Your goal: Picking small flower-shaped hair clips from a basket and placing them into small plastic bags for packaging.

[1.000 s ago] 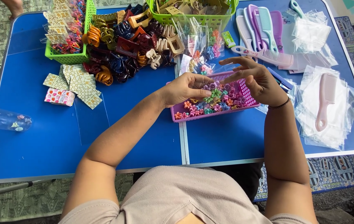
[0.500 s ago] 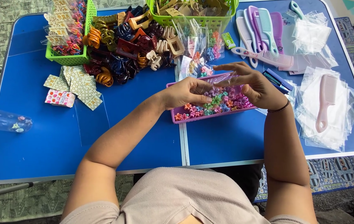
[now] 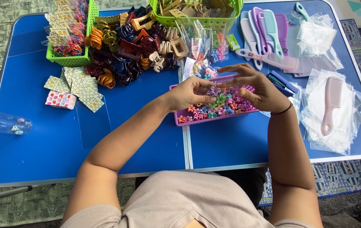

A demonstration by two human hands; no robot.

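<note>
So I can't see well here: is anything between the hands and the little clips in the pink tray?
Nothing visible. Both the left hand and right hand are right over the pink tray, fingertips at the small flower clips.

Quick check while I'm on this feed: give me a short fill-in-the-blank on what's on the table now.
1. Both hands, left hand and right hand, meet over a shallow ____ tray of tiny flower-shaped clips.
2. The folding table top is ____.
3. The two baskets at the far edge are ____.
4. The pink comb to the right lies on a pile of clear ____.

Missing words: pink; blue; green; bags
</note>
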